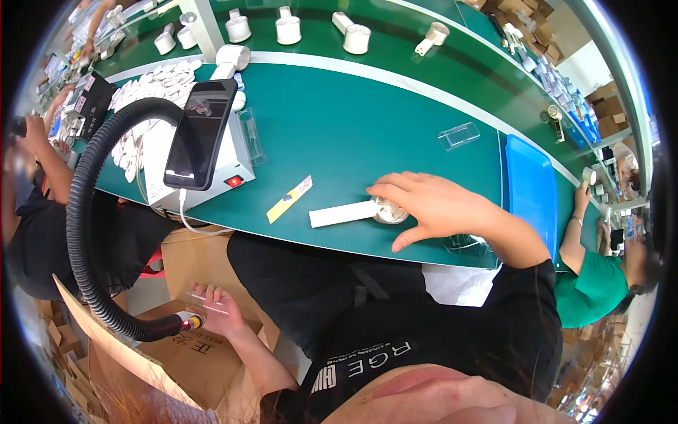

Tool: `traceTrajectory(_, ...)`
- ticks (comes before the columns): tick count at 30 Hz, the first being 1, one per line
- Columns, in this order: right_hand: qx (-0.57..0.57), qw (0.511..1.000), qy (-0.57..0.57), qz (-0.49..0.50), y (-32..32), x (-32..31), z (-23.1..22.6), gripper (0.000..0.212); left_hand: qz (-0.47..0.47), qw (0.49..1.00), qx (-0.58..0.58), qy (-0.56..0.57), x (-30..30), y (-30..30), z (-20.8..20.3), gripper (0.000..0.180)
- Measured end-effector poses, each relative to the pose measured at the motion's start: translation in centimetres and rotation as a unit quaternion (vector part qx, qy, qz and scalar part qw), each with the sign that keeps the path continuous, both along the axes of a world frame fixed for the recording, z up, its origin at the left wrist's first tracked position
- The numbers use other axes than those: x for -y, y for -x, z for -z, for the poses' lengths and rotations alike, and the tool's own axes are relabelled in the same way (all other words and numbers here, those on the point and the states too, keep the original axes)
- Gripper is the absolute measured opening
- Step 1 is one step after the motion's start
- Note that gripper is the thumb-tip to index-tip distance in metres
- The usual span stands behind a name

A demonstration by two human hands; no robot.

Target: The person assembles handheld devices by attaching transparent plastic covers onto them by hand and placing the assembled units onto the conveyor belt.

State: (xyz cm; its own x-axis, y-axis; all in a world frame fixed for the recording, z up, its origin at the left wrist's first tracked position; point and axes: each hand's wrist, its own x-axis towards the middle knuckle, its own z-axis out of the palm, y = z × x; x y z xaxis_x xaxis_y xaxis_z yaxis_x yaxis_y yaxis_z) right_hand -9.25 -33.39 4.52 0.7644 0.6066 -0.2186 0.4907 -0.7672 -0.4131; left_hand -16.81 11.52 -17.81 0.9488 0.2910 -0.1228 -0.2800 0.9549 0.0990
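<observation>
My left hand [224, 314] is low at the left, below the table edge, above a cardboard box. Its fingers are closed on a clear plastic piece [205, 302], close to the tip of a black corrugated hose [76, 233]. Over the green table, my right hand [431, 201] lies with fingers stretched and thumb apart. Its fingers rest over the round head of a white handheld device [342, 214], whose straight handle points left. The palm partly hides that head. Left of the handle lies a yellow and white strip [288, 200].
A phone [201, 134] leans on a white box-shaped machine with a red switch [234, 181]. Many white parts [159, 86] are heaped behind it. A clear tray [458, 136] and blue tray [530, 191] lie rightward. White round-headed devices [288, 27] line the shelf. Co-workers sit on both sides.
</observation>
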Motion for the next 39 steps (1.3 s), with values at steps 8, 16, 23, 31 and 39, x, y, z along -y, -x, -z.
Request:
traceTrajectory(8, 0.006, 0.988, -0.123, 0.097, 1.0, 0.3, 3.3, 0.071, -0.175, 0.810, -0.345, -0.441, 2.5, -0.3, -2.9, 0.037)
traceTrajectory(16, -0.209, 0.900, -0.378, 0.062, 5.1, -3.4, 5.4, 0.063, -0.255, 0.544, -0.327, -0.729, 0.3, 1.1, -0.5, 0.042)
traceTrajectory(23, -0.382, 0.773, -0.490, 0.129, 6.6, -12.0, 11.7, 0.057, -0.050, 0.772, -0.418, -0.476, 1.9, 1.2, -2.0, 0.046)
traceTrajectory(31, -0.626, 0.516, -0.521, 0.264, 4.9, -27.6, 16.0, 0.049, -0.024, 0.784, -0.345, -0.515, 9.3, 4.9, 6.1, 0.035)
traceTrajectory(39, -0.675, 0.479, -0.501, 0.254, 6.5, -30.4, 16.5, 0.043, 0.063, 0.852, -0.341, -0.393, 7.7, 4.0, 5.0, 0.032)
